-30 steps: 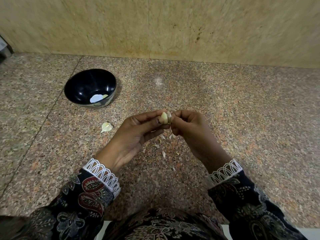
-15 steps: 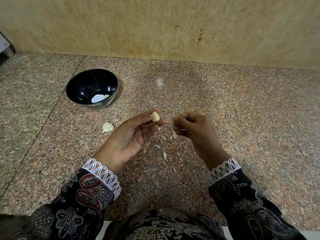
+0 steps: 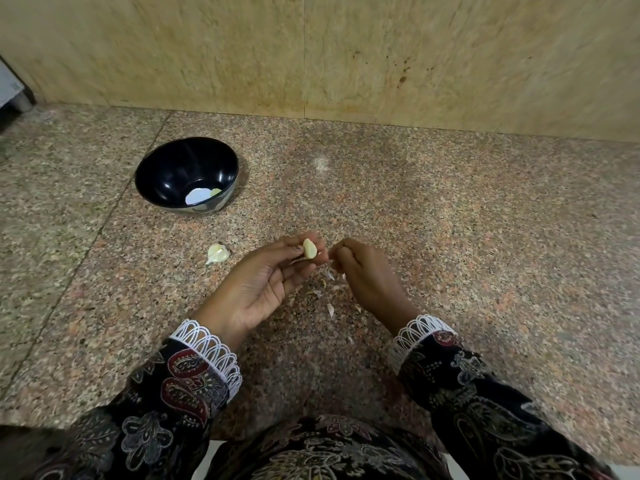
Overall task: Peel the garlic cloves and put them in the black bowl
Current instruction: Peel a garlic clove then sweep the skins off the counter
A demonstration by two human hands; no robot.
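One garlic clove (image 3: 309, 249) pinched in left hand (image 3: 258, 289) fingers, right hand (image 3: 363, 275) fingers curled — holding nothing visible.

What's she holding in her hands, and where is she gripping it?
The left hand pinches a small pale garlic clove by its sides at the fingertips. Whether the curled right hand holds anything cannot be told.
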